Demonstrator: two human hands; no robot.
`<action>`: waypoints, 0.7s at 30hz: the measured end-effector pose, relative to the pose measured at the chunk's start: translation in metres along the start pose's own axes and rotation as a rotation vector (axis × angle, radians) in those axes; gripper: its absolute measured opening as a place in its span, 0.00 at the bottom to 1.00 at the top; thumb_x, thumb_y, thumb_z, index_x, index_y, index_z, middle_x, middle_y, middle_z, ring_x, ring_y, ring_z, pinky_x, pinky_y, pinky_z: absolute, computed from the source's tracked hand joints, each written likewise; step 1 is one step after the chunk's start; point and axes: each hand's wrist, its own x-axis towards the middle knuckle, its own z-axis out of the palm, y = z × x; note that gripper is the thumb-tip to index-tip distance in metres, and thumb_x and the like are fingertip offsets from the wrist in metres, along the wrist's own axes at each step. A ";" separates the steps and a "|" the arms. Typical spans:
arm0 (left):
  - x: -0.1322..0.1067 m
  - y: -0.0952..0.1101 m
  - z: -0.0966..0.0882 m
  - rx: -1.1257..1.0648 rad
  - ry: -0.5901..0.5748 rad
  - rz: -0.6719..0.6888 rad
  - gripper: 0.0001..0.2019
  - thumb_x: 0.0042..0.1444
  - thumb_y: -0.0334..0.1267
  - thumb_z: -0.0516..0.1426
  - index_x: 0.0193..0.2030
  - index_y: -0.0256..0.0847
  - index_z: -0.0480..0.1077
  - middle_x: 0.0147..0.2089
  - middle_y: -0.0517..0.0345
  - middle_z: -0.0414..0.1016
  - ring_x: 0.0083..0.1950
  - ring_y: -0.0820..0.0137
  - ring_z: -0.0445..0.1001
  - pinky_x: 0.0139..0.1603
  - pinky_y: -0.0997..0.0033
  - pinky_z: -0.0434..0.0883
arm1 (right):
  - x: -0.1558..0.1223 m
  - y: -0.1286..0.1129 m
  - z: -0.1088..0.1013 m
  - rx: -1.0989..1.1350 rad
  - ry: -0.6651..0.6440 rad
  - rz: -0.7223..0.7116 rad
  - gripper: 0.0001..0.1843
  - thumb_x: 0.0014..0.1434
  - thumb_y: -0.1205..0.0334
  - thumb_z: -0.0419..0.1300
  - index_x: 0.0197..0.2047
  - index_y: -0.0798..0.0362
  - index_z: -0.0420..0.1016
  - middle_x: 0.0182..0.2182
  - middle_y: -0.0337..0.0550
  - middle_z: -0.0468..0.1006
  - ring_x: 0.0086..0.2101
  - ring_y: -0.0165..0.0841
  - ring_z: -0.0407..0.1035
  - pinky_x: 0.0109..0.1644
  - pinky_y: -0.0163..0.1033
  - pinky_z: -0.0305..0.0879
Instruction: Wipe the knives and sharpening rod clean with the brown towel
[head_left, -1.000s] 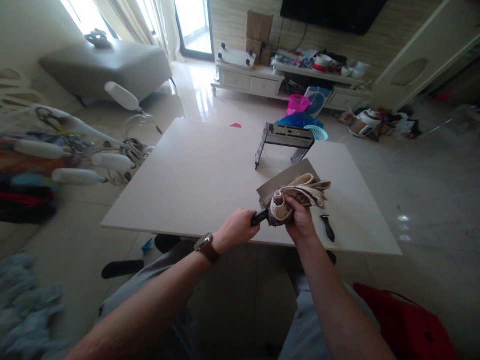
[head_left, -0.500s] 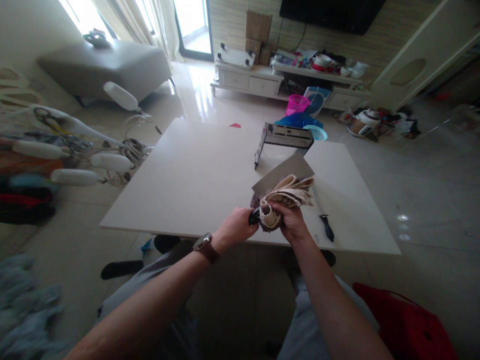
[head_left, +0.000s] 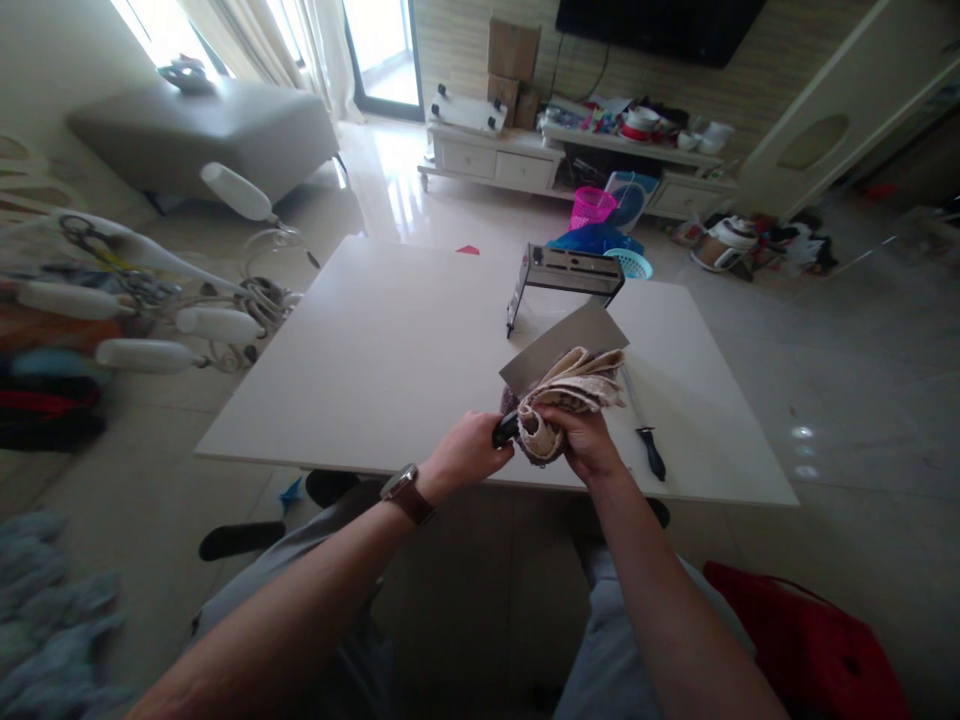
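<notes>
My left hand (head_left: 472, 448) is closed around the black handle of a cleaver (head_left: 559, 345), its broad grey blade pointing away and to the right over the table. A beige and brown cloth (head_left: 577, 385) is bunched over the lower part of the blade, gripped by my right hand (head_left: 589, 442) with the thumb on top. The cloth hides part of the blade. To the right of my right hand lies a sharpening steel (head_left: 651, 453) with a black handle. Beyond the blade stands a metal knife rack (head_left: 571, 262) with slots in its top.
The white table (head_left: 360, 370) reaches out to both sides, with a small red piece (head_left: 467, 250) at its far edge. A pink basket (head_left: 592, 207) and a light blue basket (head_left: 630, 264) stand behind it. A red bag (head_left: 810, 640) is on the floor at lower right.
The cleaver and cloth stay in my hands, almost unmoved. The whole view has shifted very slightly.
</notes>
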 end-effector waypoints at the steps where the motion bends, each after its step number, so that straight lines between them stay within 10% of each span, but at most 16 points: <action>1: 0.000 0.000 -0.001 0.005 -0.002 -0.001 0.05 0.53 0.33 0.58 0.32 0.38 0.77 0.28 0.51 0.79 0.25 0.71 0.68 0.30 0.70 0.59 | 0.000 0.000 -0.001 -0.009 -0.003 -0.002 0.24 0.34 0.67 0.78 0.38 0.52 0.83 0.34 0.37 0.86 0.36 0.36 0.79 0.48 0.46 0.76; 11: 0.001 -0.002 -0.008 0.099 0.004 -0.030 0.07 0.55 0.36 0.57 0.29 0.40 0.76 0.25 0.52 0.77 0.25 0.69 0.68 0.30 0.68 0.58 | 0.004 -0.011 -0.001 0.097 0.116 -0.095 0.22 0.33 0.69 0.78 0.36 0.52 0.82 0.34 0.35 0.85 0.35 0.34 0.78 0.45 0.42 0.78; 21: -0.004 -0.005 -0.016 0.187 -0.049 -0.007 0.08 0.54 0.33 0.56 0.28 0.42 0.77 0.25 0.50 0.76 0.28 0.66 0.72 0.29 0.67 0.57 | 0.038 -0.032 -0.048 0.314 0.302 -0.296 0.16 0.43 0.68 0.72 0.38 0.50 0.80 0.35 0.32 0.84 0.37 0.30 0.79 0.49 0.37 0.77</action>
